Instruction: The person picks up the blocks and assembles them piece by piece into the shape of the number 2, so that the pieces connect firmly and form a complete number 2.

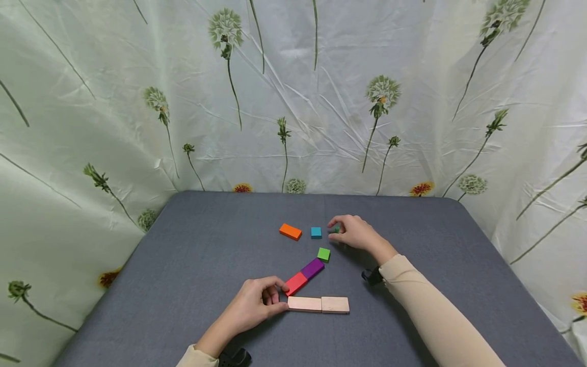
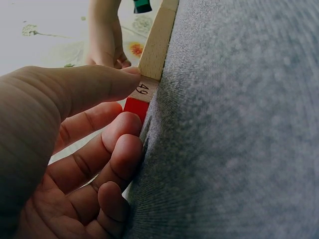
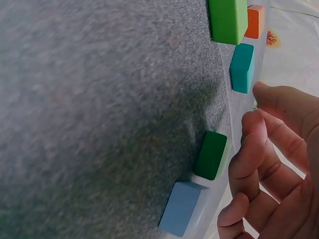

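Note:
My left hand (image 1: pixel 254 303) has its thumb at the left end of a plain wooden block (image 1: pixel 304 304). Its index fingertip is at the lower end of a red block (image 1: pixel 296 283); the other fingers bend loosely. In the left wrist view, the wooden block's end face (image 2: pixel 144 88) bears the number 49, beside the red block (image 2: pixel 135 108). My right hand (image 1: pixel 359 234) hovers with thumb and fingers apart and nothing between them. Near it, a dark green block (image 3: pixel 212 155), a blue-grey block (image 3: pixel 180 209) and a teal block (image 3: pixel 242 68) sit on the table.
A second wooden block (image 1: pixel 335 305) continues the row rightward. A purple block (image 1: pixel 313 268) extends the red one diagonally toward a light green block (image 1: pixel 323 255). Farther back lies an orange block (image 1: pixel 290 232). The grey table (image 1: pixel 220 229) ends at a flowered curtain (image 1: pixel 321 102).

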The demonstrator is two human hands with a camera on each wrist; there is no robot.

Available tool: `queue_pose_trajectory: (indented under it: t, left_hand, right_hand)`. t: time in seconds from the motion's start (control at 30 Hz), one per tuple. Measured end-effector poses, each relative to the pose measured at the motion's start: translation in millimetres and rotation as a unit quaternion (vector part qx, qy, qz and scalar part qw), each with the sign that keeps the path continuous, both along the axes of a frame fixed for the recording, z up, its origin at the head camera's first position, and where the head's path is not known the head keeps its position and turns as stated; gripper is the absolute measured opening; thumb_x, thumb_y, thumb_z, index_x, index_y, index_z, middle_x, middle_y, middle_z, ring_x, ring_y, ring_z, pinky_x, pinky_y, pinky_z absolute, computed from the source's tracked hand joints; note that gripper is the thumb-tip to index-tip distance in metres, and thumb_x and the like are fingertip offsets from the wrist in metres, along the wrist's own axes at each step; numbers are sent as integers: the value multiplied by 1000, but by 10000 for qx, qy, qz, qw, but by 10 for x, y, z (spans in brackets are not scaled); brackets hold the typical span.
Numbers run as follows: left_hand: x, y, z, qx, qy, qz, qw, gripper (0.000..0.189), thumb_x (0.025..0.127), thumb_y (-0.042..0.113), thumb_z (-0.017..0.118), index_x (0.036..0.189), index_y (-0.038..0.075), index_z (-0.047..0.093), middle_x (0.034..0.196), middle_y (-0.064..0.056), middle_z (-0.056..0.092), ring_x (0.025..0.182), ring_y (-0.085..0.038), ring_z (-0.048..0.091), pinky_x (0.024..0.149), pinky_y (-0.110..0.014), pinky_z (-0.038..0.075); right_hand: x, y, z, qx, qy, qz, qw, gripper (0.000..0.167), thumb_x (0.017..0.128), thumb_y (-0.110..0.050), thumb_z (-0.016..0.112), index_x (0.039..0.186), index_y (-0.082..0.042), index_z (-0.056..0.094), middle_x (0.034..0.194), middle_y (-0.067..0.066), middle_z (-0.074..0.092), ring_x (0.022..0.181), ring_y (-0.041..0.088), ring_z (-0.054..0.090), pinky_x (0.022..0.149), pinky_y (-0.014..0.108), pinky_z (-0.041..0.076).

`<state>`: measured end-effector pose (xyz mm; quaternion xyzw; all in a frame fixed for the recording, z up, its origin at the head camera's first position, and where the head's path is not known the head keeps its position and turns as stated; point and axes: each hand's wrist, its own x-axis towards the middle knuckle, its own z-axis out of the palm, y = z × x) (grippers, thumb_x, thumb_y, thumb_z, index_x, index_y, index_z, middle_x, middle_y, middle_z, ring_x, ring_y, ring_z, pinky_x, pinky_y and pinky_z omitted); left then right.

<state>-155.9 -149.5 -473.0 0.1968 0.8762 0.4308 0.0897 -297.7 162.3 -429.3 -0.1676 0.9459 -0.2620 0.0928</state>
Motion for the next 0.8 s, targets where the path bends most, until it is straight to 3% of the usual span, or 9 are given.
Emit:
queue_pose_trajectory:
  t: [0.8]
  left_hand:
    - [-5, 14, -7, -1, -37, 16, 10000, 26, 88, 22, 91, 109, 20, 76, 79, 9, 62, 67, -2, 55, 59, -21, 46]
  right_hand:
    - [-97, -232, -68, 200, 35, 20, 9998, 36, 100, -26, 79, 133, -13, 73, 73, 0, 61, 62, 12, 52, 59, 27, 37]
